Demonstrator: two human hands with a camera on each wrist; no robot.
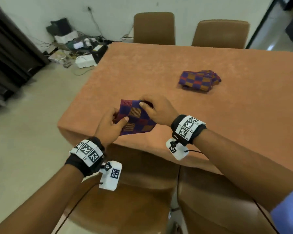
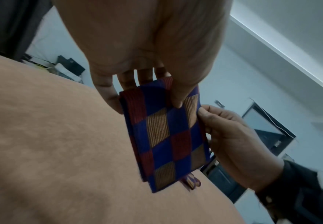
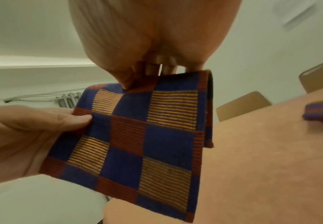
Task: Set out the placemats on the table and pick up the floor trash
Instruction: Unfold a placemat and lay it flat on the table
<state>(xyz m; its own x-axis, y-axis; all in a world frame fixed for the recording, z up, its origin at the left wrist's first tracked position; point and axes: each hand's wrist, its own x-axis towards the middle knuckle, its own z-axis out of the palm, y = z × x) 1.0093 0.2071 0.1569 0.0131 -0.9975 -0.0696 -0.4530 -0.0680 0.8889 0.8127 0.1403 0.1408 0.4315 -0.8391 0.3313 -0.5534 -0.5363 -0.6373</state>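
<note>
A folded placemat (image 1: 136, 118) checked in blue, red and orange hangs just above the near left part of the orange-clothed table (image 1: 210, 115). My left hand (image 1: 112, 124) pinches its near left edge between thumb and fingers. My right hand (image 1: 152, 108) pinches its far edge. In the left wrist view the folded placemat (image 2: 166, 136) runs from my left hand (image 2: 153, 84) to my right hand (image 2: 214, 121). The right wrist view shows the placemat (image 3: 141, 136) held by my right hand (image 3: 137, 75) and left hand (image 3: 42, 128). A pile of folded placemats (image 1: 200, 81) lies further right on the table.
Two brown chairs (image 1: 154, 27) stand at the far side and two brown chairs (image 1: 134, 191) are pushed in at the near side below my arms. Boxes, cables and devices (image 1: 78, 46) clutter the floor by the wall at left. A dark curtain (image 1: 8, 53) hangs at far left.
</note>
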